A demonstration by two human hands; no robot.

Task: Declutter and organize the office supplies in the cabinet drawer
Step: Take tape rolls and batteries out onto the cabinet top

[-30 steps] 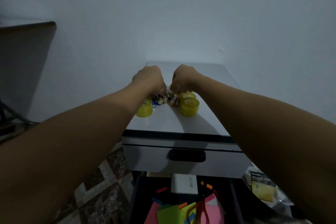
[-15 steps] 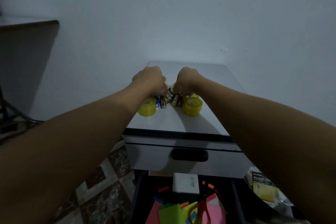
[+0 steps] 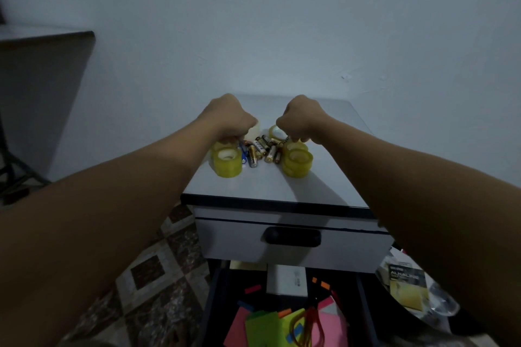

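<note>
Against a bare wall (image 3: 282, 22), on the cabinet worktop (image 3: 324, 177) above the open drawer (image 3: 214, 304), sorting seemingly in hand: left grip (image 3: 229, 124) and right grip (image 3: 300, 121) curled knuckles-up over yellow tape rolls (image 3: 227, 162) flanking loose batteries (image 3: 263, 149), fingertips hidden, clamped or not impossible to tell; next, probably, gathering batteries without letting them roll

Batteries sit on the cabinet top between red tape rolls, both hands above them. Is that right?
No: the tape rolls are yellow, not red. The head view shows batteries on the cabinet top between the left tape roll and the right tape roll, left hand and right hand above them.
</note>
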